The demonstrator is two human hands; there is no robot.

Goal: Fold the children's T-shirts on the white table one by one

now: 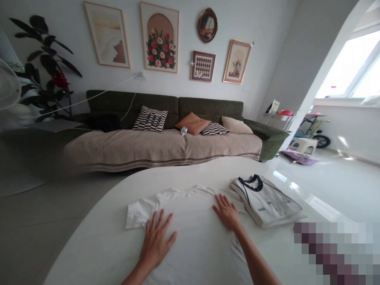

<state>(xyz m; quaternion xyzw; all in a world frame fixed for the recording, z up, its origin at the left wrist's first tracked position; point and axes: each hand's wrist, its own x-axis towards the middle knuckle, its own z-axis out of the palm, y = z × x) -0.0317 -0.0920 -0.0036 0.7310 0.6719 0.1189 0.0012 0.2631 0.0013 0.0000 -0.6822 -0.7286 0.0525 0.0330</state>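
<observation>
A white T-shirt (196, 229) lies spread on the white table (97, 241), its collar toward the sofa and its lower part running out of the bottom of the view. My left hand (156, 239) rests flat on it near the left sleeve, fingers spread. On the shirt's right shoulder lies my right hand (227, 211), palm down with the fingers stretched out. Just right of that hand sits a folded white jersey (267, 200) with a dark collar and dark trim, apparently on top of other folded cloth. The right sleeve is partly hidden by my hand and the jersey.
Beyond the table stands a green sofa (208, 107) with a beige cover (142, 148) and several cushions. A potted plant (49, 59) and a fan (8, 85) are at the left. At the right are a white stool (305, 145) and a pixelated patch.
</observation>
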